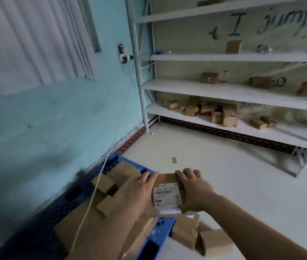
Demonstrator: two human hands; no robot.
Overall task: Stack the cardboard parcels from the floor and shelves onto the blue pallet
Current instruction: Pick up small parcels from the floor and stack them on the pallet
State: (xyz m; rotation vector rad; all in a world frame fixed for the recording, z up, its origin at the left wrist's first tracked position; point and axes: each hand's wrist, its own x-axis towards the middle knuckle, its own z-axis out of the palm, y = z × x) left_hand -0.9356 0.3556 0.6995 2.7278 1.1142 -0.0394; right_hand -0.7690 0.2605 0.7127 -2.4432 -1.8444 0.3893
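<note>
I hold a cardboard parcel with a white barcode label [167,196] between both hands, above the right side of the blue pallet [165,225]. My left hand [141,194] grips its left side and my right hand [194,192] grips its right side, fingers over the far edge. Several brown parcels [109,186] lie piled on the pallet along the turquoise wall. Two parcels [212,241] rest on the floor beside the pallet's near right corner. More parcels [214,111] lie scattered on the white shelves.
A white shelf rack [233,91] fills the far right wall. A thin white cord [96,184] hangs across the pallet from a wall socket [123,55]. A small cardboard scrap [174,160] lies on the pale floor [243,175].
</note>
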